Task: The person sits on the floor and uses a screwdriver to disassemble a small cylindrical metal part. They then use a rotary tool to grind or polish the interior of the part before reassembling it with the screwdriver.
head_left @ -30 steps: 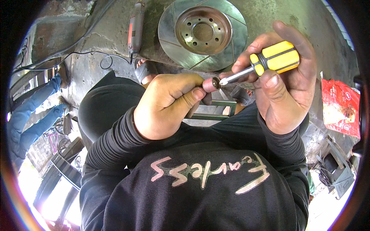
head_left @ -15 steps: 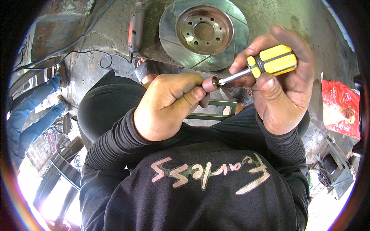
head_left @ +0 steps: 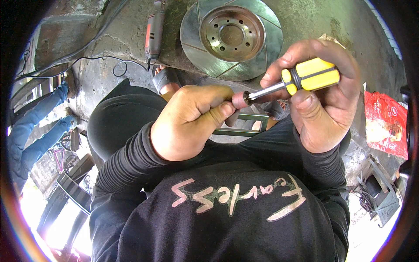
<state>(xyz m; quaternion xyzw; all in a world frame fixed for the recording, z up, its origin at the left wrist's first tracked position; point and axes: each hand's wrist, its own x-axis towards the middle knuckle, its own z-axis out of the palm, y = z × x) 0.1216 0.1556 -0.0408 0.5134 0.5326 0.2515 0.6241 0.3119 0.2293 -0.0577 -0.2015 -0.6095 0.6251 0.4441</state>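
My right fingers [head_left: 304, 103] are clasping a stubby screwdriver [head_left: 300, 79] pointing eight o'clock at the sleeve [head_left: 239, 100] my left fingers [head_left: 224, 110] are pinching.

Workshop; a brake disc [head_left: 230, 52] (slotted) shows it

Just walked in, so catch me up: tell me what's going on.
The person's left hand pinches a small reddish cylindrical piece. The right hand holds a yellow-and-black-handled metal screwdriver, its tip at the piece's open end. Beyond them lies a round, slotted metal disc, with a grey-and-red power tool to its left.
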